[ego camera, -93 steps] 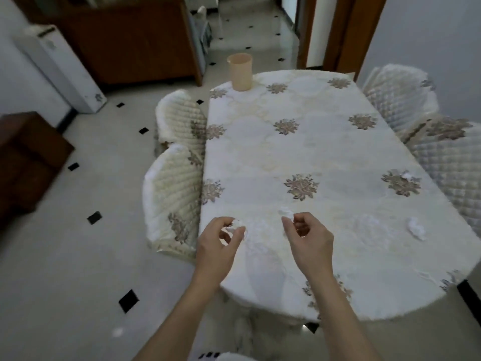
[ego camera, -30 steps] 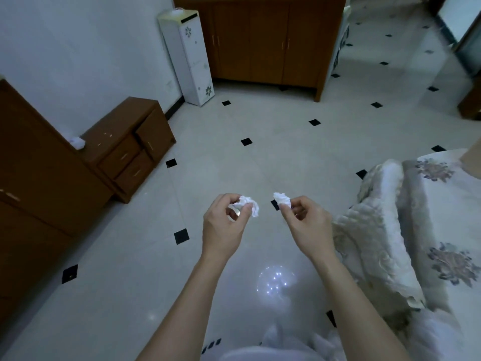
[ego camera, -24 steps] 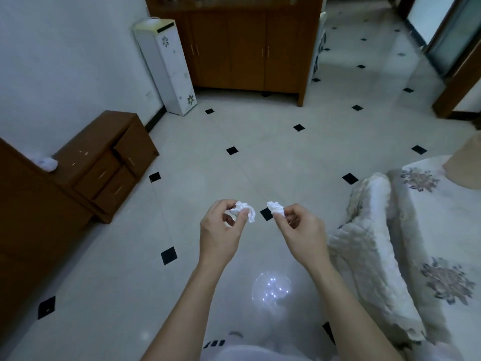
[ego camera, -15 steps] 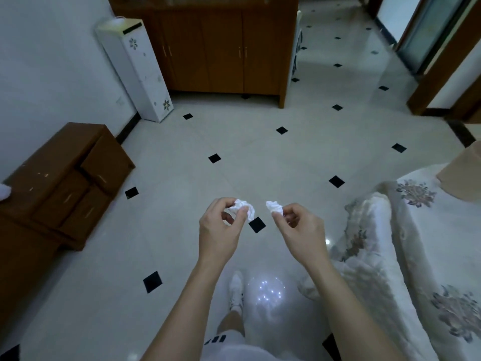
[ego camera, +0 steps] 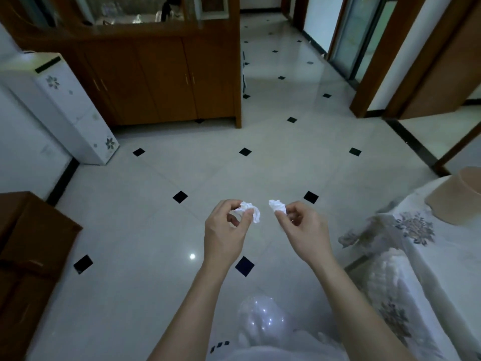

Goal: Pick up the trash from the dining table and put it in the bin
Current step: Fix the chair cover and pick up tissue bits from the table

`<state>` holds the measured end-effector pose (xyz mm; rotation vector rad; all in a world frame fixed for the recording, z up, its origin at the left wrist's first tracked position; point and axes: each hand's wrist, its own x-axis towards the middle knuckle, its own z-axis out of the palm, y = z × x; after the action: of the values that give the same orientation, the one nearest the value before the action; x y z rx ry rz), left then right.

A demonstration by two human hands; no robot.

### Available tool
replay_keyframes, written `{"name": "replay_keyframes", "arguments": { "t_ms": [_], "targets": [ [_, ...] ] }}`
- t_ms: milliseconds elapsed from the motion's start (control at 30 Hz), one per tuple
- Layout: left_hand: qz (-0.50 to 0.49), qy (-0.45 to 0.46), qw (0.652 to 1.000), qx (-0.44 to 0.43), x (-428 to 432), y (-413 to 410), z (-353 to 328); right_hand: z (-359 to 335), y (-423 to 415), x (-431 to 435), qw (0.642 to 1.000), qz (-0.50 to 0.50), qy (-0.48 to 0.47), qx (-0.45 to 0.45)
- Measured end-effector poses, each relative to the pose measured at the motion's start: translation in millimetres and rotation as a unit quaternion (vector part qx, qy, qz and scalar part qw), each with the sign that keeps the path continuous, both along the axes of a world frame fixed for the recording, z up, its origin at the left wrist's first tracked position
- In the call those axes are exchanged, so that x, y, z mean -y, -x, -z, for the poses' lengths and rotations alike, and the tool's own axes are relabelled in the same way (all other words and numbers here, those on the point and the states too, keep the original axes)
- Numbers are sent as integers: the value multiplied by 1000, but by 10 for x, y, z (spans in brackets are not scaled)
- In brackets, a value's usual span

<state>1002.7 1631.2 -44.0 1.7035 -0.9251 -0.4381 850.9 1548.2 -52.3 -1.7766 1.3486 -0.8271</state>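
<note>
The left hand [ego camera: 223, 230] is pinching a crumpled white tissue [ego camera: 248, 211] between thumb and fingertips, and the right hand [ego camera: 303, 229] is pinching a smaller wad [ego camera: 277, 205] the same way. Both are being held out in front of the body over the tiled floor [ego camera: 234, 165], close to each other but not touching.

The dining table [ego camera: 455, 259] is showing along the right edge, its patterned cloth hanging over the rim. A covered chair [ego camera: 385, 285] is standing just beside it, close to the right forearm. A beige bin [ego camera: 460, 196] is sitting at the table's far corner, cut off by the frame; I cannot tell whether it is standing on the cloth or just behind it.

Ahead of the hands the pale floor is spreading wide towards a wooden cabinet [ego camera: 161, 79] and running on past its right end into a hallway. A white water dispenser [ego camera: 59, 105] is standing against the left wall, next to the cabinet. A low wooden chest [ego camera: 31, 243] is jutting in at the lower left. Wooden door frames [ego camera: 377, 61] are lining the right side, beyond the table.
</note>
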Motion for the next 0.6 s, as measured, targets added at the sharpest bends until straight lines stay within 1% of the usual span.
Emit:
{"name": "replay_keyframes", "arguments": {
  "t_ms": [133,233,400,600],
  "targets": [
    [33,-2,999,-6,508,-163,44,55,-50,397,999,46,7,-9],
    [56,1,998,-5,907,-212,73,77,-29,718,997,70,-5,-8],
    [99,-7,995,5,1636,-224,150,179,5,1335,994,108,-5,8],
    [141,0,990,21,2782,-123,166,269,121,2392,988,148,-15,45]
  ]
}}
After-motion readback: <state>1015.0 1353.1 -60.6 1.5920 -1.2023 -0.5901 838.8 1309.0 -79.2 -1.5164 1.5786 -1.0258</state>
